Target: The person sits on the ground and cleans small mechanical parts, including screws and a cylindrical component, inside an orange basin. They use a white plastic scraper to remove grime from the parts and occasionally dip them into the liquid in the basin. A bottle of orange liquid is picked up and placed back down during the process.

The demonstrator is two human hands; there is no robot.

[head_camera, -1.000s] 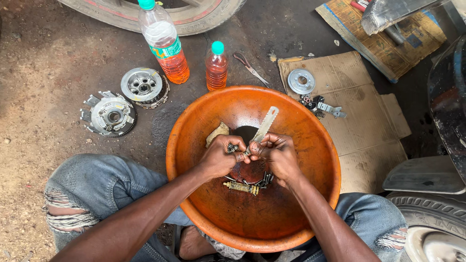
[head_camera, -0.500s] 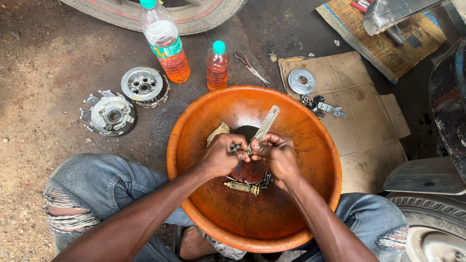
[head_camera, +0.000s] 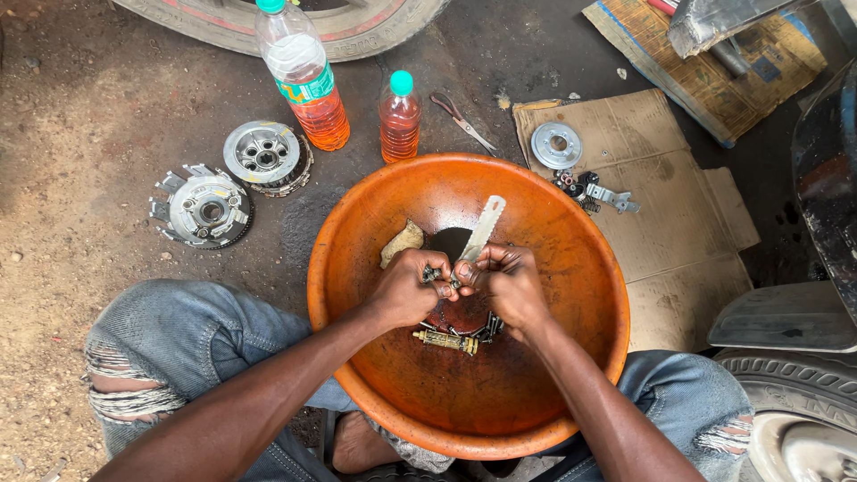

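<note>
One orange bowl (head_camera: 571, 268) (centre frame). Left hand (head_camera: 409, 287), fingers curled tight on a small metal part (head_camera: 432, 273); right hand (head_camera: 506, 284) pinching a flat blade (head_camera: 482, 228) pointing to 1 o'clock. Two bottles (head_camera: 303, 76) at 11 o'clock, two clutch parts (head_camera: 203, 207) at 9.

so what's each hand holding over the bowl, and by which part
The right hand grips a flat pale blade by its lower end. The left hand pinches a small metal part; where exactly cannot be told.
</note>
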